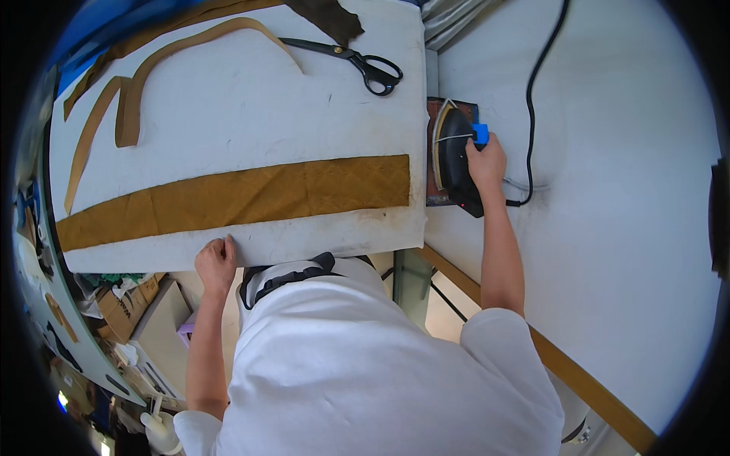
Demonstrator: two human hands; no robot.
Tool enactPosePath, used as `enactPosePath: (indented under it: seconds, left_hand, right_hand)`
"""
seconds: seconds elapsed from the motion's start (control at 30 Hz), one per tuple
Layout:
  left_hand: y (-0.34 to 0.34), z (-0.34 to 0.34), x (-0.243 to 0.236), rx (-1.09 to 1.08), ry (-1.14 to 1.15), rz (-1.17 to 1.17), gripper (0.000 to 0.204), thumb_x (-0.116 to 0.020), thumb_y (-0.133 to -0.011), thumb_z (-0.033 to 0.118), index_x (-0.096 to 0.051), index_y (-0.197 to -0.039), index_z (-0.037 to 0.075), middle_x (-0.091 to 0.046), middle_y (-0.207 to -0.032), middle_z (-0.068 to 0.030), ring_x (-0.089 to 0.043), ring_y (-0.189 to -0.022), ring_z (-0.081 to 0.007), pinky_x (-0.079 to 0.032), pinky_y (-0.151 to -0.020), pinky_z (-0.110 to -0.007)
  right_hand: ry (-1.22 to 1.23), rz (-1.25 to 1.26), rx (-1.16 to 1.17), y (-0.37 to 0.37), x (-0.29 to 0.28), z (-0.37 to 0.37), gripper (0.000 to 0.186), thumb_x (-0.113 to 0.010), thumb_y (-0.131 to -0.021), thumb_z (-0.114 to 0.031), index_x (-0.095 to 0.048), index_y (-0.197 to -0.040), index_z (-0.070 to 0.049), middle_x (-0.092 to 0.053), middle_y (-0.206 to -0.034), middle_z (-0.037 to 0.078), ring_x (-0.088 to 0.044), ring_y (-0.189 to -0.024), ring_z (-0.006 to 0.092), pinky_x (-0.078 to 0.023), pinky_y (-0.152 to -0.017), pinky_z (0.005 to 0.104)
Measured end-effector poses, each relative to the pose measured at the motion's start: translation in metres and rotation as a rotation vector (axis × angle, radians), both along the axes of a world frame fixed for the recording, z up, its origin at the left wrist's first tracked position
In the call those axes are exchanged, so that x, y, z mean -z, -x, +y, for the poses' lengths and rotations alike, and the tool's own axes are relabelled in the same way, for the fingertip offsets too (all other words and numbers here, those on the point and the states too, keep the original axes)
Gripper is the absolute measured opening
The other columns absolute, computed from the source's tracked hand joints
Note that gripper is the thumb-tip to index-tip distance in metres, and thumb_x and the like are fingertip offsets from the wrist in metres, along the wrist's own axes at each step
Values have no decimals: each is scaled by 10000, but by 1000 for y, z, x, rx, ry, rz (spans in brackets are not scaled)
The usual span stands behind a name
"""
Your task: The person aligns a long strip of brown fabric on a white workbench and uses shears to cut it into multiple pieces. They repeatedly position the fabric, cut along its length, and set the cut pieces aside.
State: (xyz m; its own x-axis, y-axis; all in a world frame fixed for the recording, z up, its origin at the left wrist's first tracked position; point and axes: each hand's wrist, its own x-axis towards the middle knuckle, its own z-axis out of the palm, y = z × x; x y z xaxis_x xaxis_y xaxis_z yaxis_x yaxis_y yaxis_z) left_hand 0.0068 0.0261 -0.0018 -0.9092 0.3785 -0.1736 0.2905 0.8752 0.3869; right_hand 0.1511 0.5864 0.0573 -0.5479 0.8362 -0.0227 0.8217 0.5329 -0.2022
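My right hand [488, 163] is wrapped round the handle of a black clothes iron [456, 156], which is tipped on its side on a dark reddish rest [433, 194] beside the table's right end. A small blue part shows by my thumb. My left hand [216, 262] is closed at the near edge of the white-covered table [251, 129]; whether its fingers hold anything is hidden. Just beyond it lies a long strip of brown fabric [251, 194], spread nearly flat across the table with a few faint creases.
Black-handled scissors [372, 70] lie at the far side, touching a curling tan band [163, 53]. Dark cloth [331, 19] sits behind them. A black cord [532, 99] runs from the iron up the white surface at right. A cardboard box [125, 311] stands below left.
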Motion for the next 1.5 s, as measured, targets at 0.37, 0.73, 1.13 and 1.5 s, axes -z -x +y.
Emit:
enactPosePath:
  seconds: [0.37, 0.73, 1.13, 1.5]
  left_hand:
    - [2, 0, 3, 21, 28, 101, 503, -630, -974, 303, -581, -574, 3, -564, -573, -211, -560, -522, -406, -432, -532, -487]
    - [3, 2, 6, -13, -39, 135, 444, -656, -915, 288, -578, -542, 59, -581, -554, -143, -571, -488, -347, -446, -488, -446]
    - [1, -5, 2, 54, -195, 98, 375, -676, -881, 205, -532, -566, 60, -575, -587, -149, -581, -522, -365, -451, -494, -464]
    - [-49, 36, -17, -292, -381, -130, 329, -701, -937, 192, -602, -690, -2, -593, -644, -158, -567, -545, -320, -459, -552, -408]
  right_hand:
    - [-79, 64, 49, 32, 0, 22, 366, -702, -902, -333, -636, -1005, 12, -711, -924, 267, -674, -903, 496, -515, -809, 575]
    - [-282, 49, -223, 57, -14, -6, 411, -703, -909, -256, -626, -1217, 4, -656, -1189, 259, -591, -1173, 416, -465, -1012, 480]
    - [66, 43, -727, 191, 46, -64, 511, -569, -841, 96, -553, -1348, 27, -576, -1338, 222, -528, -1281, 394, -429, -1092, 439]
    - [770, -297, -591, 88, 19, -2, 237, -719, -776, -131, -695, -935, 43, -590, -743, 86, -572, -733, 183, -449, -652, 329]
